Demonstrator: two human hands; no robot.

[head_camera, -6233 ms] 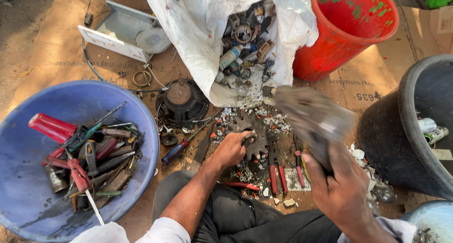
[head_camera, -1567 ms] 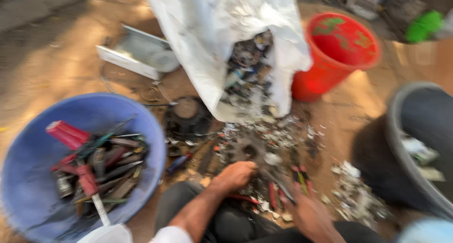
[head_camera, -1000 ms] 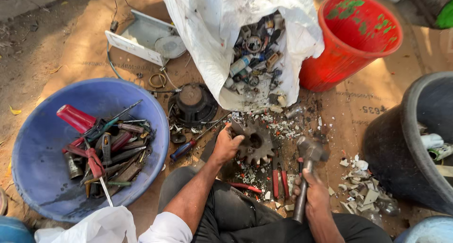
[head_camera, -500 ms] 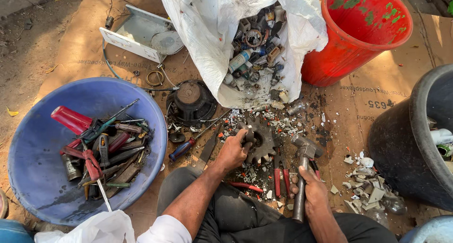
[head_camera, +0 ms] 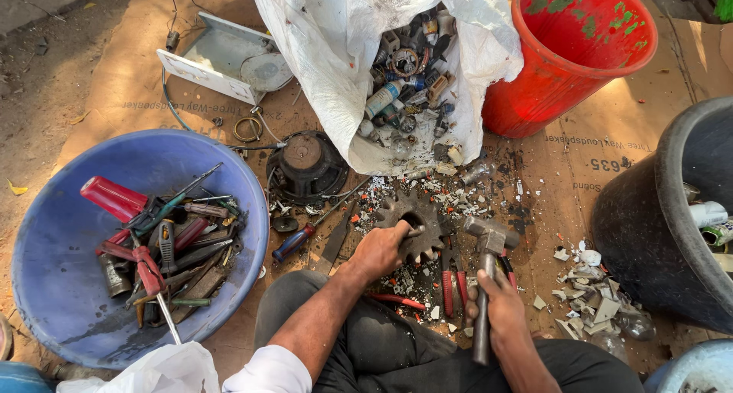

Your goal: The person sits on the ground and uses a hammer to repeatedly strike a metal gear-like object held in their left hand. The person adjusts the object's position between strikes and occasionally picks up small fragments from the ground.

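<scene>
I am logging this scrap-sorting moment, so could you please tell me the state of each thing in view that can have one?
Left hand: gripping the gear.
Gear: flat on the ground.
Right hand: closed around the hammer handle.
Hammer: head resting low beside the gear.
White sack: open, scrap parts spilling out.
Blue basin: holding a pile of hand tools.
Red bucket: upright, looks empty.
Speaker: lying cone side down.

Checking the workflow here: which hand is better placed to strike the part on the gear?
Right, probably. The right hand already grips the hammer, its head beside the gear; the left hand is steadying that gear.
</scene>
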